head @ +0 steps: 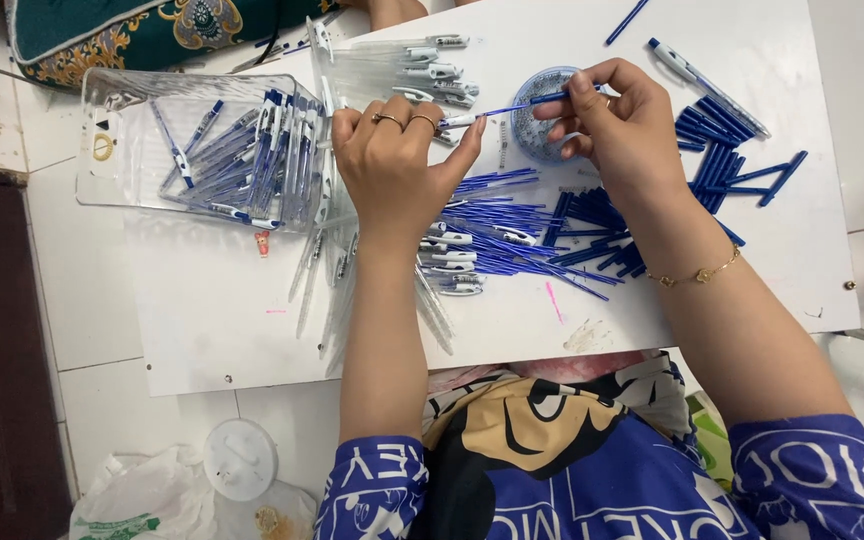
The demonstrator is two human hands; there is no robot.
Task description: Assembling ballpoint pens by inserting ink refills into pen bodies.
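Free: bare bench at near-left | Blocked: clear box far-left, refill heap centre, barrel pile right

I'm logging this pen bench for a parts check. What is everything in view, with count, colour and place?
White board: one, across the tiled floor.
Clear plastic box: one, left on the board, holding many blue-and-clear pens.
Clear pen barrels: many, top centre and under the left forearm.
Blue refills: a heap, board centre.
Blue caps: a pile, right side.
Round blue dish: one, under the right hand.
White lid: one, on the floor.
Left hand: two rings, holds a barrel end.
Right hand: bracelet, pinches a blue refill.
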